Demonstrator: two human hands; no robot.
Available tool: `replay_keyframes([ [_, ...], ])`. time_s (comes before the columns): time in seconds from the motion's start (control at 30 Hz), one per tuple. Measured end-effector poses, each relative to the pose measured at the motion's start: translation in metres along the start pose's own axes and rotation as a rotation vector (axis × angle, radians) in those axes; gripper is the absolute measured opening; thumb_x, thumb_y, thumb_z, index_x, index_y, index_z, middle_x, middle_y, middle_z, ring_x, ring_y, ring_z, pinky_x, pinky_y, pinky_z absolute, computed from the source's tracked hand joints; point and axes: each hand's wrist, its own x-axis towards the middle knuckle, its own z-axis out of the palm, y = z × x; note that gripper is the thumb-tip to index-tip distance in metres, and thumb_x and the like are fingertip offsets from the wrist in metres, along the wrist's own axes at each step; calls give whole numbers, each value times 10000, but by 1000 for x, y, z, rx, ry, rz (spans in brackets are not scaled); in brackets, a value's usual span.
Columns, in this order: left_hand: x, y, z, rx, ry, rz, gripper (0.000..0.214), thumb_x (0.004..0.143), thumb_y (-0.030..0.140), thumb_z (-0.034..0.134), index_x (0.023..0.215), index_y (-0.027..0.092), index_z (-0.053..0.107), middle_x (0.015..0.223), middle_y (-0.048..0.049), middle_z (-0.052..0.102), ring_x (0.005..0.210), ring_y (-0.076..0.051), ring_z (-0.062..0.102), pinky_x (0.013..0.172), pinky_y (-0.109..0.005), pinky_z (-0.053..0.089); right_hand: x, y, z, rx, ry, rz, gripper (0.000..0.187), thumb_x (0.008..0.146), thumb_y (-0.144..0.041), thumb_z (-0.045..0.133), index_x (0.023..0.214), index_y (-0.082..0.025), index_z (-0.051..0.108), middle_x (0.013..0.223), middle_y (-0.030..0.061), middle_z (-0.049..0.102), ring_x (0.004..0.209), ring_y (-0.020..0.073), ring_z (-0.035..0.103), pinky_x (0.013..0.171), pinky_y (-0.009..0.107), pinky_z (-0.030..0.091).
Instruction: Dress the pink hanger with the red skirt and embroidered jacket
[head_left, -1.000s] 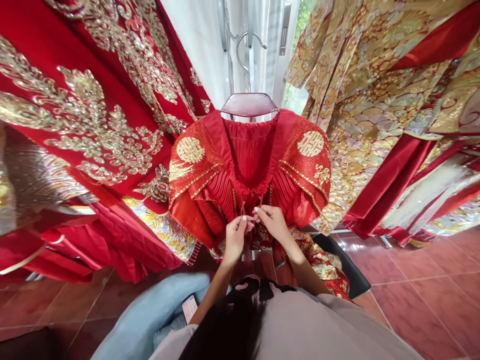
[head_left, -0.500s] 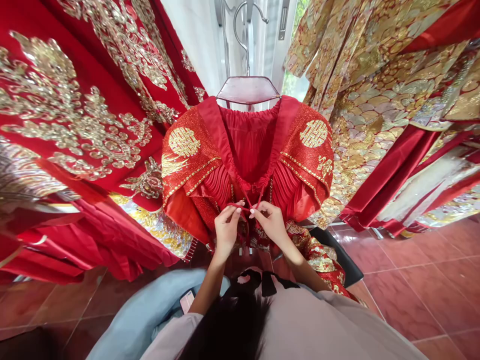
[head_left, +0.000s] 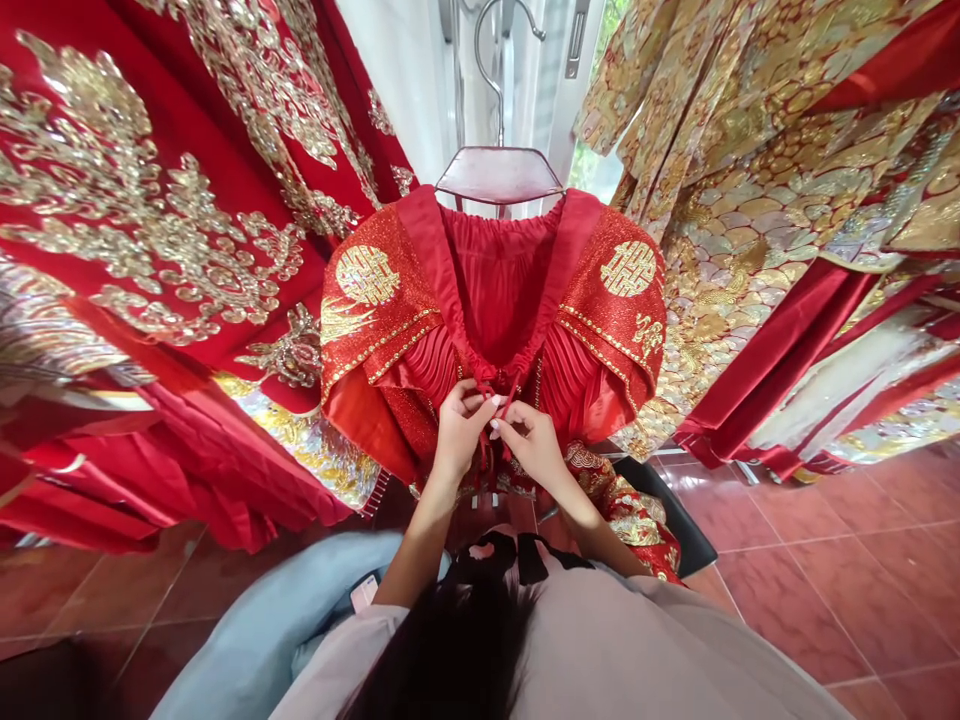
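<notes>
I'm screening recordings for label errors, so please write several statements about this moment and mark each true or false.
1. The glittery red garment with round gold emblems is on a pale, metal-hooked hanger. True.
2. Both bare hands grip its shoulders. False: the left hand and right hand are at the thin red cord on its front.
3. A gold scale-patterned garment hangs at the picture's right. True.
4. The floor is white carpet. False: it is reddish, glossy tile.

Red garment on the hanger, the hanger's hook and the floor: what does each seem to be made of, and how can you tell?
Red garment: fabric, perhaps satin, with soft gathers and a glossy sheen.
Hook: apparently polished metal, by its silvery highlights.
Floor: glossy tiles, probably ceramic, given the straight joints and reflections.
</notes>
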Motion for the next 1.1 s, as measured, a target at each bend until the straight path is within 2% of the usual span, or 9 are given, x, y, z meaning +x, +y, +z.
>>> replay_keyframes([
  [0.23,1,-14,-13,-223,108,-131,468,510,247,816,846,176,498,613,70,539,509,-58,519,507,-153,421,0,4,-1,57,-26,28,131,784,-292,575,740,-170,561,635,5,645,618,127,605,627,229,452],
  [0.47,20,-12,-44,155,619,491,279,549,104,576,801,172,475,737,26,525,678,-66,529,626,-158,412,1,-1,1,-39,-48,9,183,806,-280,534,658,-173,526,612,1,620,587,112,575,590,214,426],
  [0.57,27,-12,-78,207,712,453,279,535,108,539,797,172,468,778,8,521,697,-85,525,605,-171,402,0,-3,1,-44,-46,8,163,809,-283,525,687,-175,532,595,-9,598,577,110,559,581,215,414],
  [0.67,23,-15,-100,276,662,307,235,530,126,508,761,167,496,759,-5,534,684,-110,514,629,-210,419,-1,-1,0,-52,-21,12,167,811,-302,524,699,-178,522,601,-10,580,592,112,559,589,219,411],
  [0.73,16,-15,-97,351,632,310,247,519,130,507,760,166,547,783,-17,564,735,-139,525,704,-252,440,-1,0,0,-4,-30,62,187,818,-336,510,713,-183,495,601,-14,559,571,115,564,564,220,419],
  [0.8,7,-10,-80,428,508,392,290,531,143,518,807,173,602,860,-33,604,851,-177,544,822,-298,438,-2,0,1,41,-66,118,205,833,-370,476,736,-190,464,593,-26,528,508,108,538,511,216,406],
  [0.87,-1,-4,-54,418,235,441,312,590,194,533,887,178,628,949,-50,630,956,-207,553,906,-328,422,-2,-3,2,-8,-90,92,204,851,-365,443,742,-192,445,595,-31,500,491,98,495,513,215,387],
  [0.97,-9,2,-16,315,-121,296,260,743,308,517,929,166,629,880,-55,641,862,-194,590,825,-307,466,-2,-8,0,-196,-68,-21,164,862,-304,425,754,-186,462,621,-21,490,556,101,461,571,220,362],
  [1.1,-9,6,2,466,-200,170,310,840,383,512,665,144,603,571,5,515,538,-108,463,530,-209,380,4,-19,-14,-380,-41,-48,157,827,-264,475,702,-171,495,592,-25,480,518,85,409,529,215,308],
])
